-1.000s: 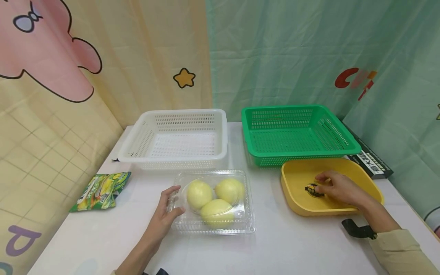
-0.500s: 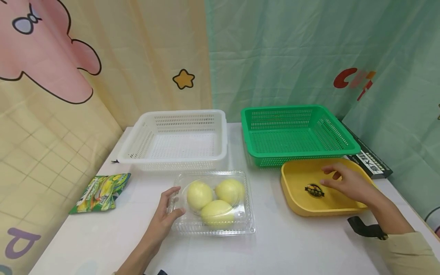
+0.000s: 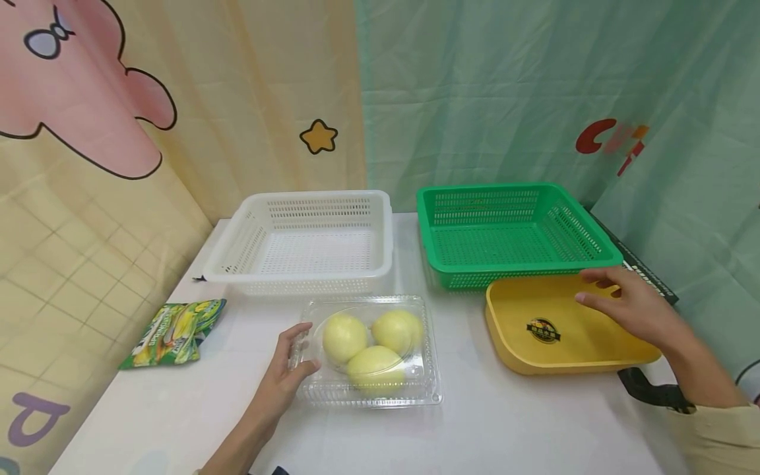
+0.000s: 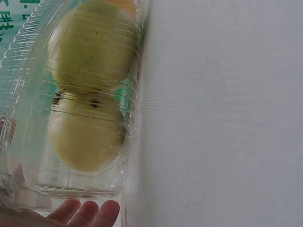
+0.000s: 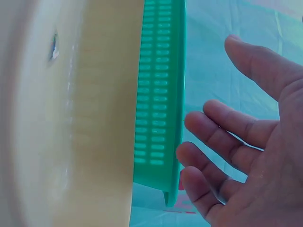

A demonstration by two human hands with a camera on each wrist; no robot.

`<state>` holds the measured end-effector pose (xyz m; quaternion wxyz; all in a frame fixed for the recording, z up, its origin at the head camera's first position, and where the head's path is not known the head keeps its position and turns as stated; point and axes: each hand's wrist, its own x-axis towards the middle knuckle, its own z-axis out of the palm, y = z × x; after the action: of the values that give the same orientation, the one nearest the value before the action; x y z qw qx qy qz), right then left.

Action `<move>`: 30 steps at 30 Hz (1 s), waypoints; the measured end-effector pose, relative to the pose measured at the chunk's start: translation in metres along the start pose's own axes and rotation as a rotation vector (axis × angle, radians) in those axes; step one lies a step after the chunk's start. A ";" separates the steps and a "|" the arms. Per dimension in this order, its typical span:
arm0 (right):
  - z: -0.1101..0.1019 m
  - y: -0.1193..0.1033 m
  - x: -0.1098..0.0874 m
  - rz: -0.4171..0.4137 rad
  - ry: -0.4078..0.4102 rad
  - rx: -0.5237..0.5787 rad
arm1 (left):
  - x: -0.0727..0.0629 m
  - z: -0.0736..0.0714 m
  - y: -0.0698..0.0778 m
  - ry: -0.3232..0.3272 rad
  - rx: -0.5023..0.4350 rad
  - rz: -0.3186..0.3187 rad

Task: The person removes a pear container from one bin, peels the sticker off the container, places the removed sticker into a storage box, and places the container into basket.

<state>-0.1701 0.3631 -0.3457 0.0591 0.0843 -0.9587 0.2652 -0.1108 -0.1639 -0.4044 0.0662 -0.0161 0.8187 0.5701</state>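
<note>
A clear plastic clamshell box (image 3: 423, 389) stands on the table with three pale yellow-green fruits (image 3: 375, 367) inside, which look like round pears. The box is closed. My left hand (image 3: 279, 369) rests at its left side, thumb and fingers apart, touching the box near the edge. In the left wrist view, the fingertips (image 4: 108, 213) lie by the end of the box. My right hand (image 3: 644, 307) is over the right part of a shallow yellow tray (image 3: 505, 336) with a dark round label. Its fingers are loosely bent and hold nothing; in the right wrist view the palm is bare.
Behind stand a white perforated basket (image 3: 297, 274) and a green perforated basket (image 3: 528, 267). A green and yellow packet (image 3: 175, 333) lies at the left. A dark flat box (image 3: 656, 287) sits along the right edge. Curtains enclose the back and sides.
My right hand has moved right and slightly up, from above the tray's label to its right side. The left hand and the clamshell box have stayed in place.
</note>
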 end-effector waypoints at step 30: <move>-0.013 0.016 0.032 0.133 0.137 0.076 | -0.001 -0.001 0.000 -0.003 -0.004 0.012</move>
<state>-0.2040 0.3789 -0.3373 0.1033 0.0043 -0.9452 0.3097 -0.1099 -0.1648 -0.4036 0.0639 -0.0108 0.8176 0.5722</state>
